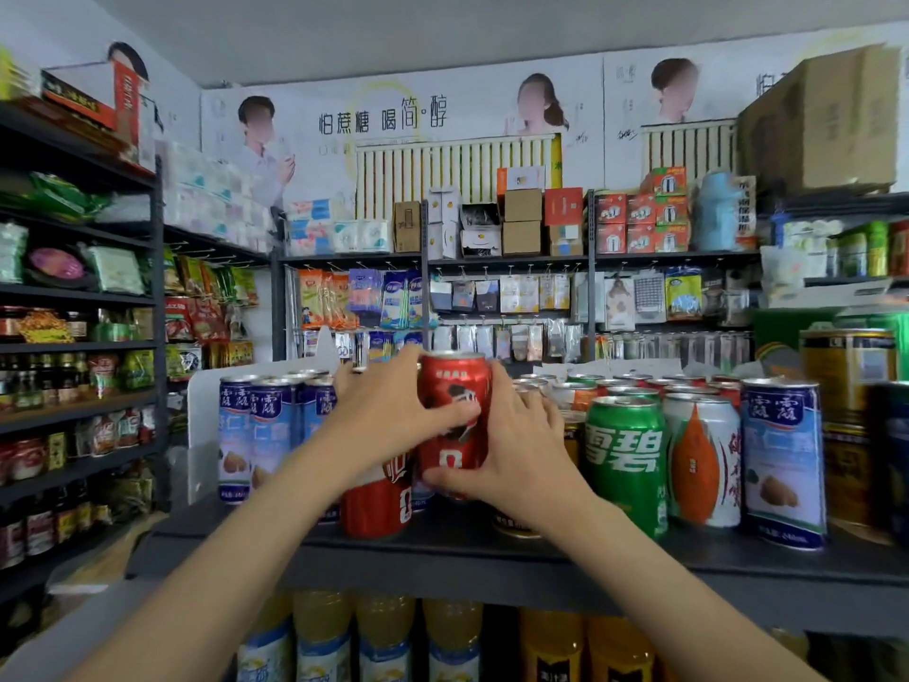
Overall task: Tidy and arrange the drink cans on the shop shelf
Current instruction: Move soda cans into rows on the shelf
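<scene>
A red drink can (455, 386) is held upright above the dark shelf (442, 548), lifted over the other cans. My left hand (383, 420) grips its left side, thumb across the front. My right hand (516, 450) grips its right side and lower edge. Below it another red can (376, 504) stands on the shelf. Blue-and-white cans (251, 435) fill the left. A green can (625, 460), a white-and-orange can (701, 460) and one more blue-and-white can (783, 460) stand to the right. Further cans behind are partly hidden.
Tall gold tins (848, 386) stand at the shelf's far right. Bottles of yellow and orange drink (452, 632) fill the shelf below. A white divider panel (201, 435) borders the cans on the left. Dark racks of snacks and jars (74, 361) line the left aisle.
</scene>
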Demonstrator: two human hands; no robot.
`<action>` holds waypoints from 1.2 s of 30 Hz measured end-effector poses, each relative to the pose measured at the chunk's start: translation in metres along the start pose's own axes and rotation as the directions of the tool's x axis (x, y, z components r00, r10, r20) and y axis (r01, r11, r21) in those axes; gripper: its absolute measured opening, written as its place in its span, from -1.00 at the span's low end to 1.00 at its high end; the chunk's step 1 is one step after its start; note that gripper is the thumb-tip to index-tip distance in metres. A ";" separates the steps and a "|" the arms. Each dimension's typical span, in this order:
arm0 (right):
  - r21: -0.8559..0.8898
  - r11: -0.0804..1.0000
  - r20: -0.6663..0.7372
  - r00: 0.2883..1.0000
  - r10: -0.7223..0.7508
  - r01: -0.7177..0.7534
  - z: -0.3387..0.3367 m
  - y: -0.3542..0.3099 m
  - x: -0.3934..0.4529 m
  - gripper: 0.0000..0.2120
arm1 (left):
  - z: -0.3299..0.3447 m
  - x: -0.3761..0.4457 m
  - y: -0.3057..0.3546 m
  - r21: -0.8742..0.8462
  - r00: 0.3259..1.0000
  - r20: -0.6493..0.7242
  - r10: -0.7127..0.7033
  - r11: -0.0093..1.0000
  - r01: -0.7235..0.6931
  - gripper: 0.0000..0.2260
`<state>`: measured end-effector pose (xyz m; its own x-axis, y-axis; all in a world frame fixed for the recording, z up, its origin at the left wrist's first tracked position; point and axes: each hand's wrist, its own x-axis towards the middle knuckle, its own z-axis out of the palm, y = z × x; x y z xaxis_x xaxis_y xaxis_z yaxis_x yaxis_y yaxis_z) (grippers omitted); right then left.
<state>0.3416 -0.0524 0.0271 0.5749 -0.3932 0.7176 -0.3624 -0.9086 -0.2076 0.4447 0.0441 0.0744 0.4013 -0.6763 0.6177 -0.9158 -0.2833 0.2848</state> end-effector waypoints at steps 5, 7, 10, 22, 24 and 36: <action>-0.210 0.977 0.040 0.999 -0.035 0.042 -0.006 0.007 0.000 -0.10 | 0.023 -0.002 -0.002 0.262 0.997 0.008 0.080 0.962 -0.079 -0.39; -0.245 0.968 0.071 0.997 -0.031 0.048 -0.002 0.006 0.000 -0.16 | 0.027 -0.002 -0.007 0.355 0.993 0.015 0.119 0.928 -0.116 -0.34; -0.253 0.967 0.090 0.996 -0.016 0.038 0.002 0.004 0.000 -0.16 | 0.027 -0.001 -0.012 0.396 0.990 0.020 0.139 0.908 -0.136 -0.26; -0.105 0.994 0.155 0.988 -0.011 0.027 -0.055 0.015 0.014 -0.22 | 0.021 -0.019 0.002 0.157 0.942 -0.161 0.296 0.949 -0.272 -0.61; -0.098 0.995 0.086 0.996 -0.002 0.011 -0.080 0.025 0.016 -0.32 | 0.026 -0.025 0.019 0.073 0.917 -0.155 0.367 0.930 -0.360 -0.68; -0.199 0.978 0.272 0.956 0.110 -0.056 -0.121 0.083 -0.011 -0.62 | 0.058 -0.020 0.072 -0.057 0.928 0.010 0.373 0.926 -0.372 -0.67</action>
<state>0.2169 -0.1063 0.0827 0.7089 -0.5145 0.4825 -0.5331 -0.8387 -0.1112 0.3698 -0.0024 0.0397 0.0301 -0.7398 0.6722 -0.9967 0.0282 0.0757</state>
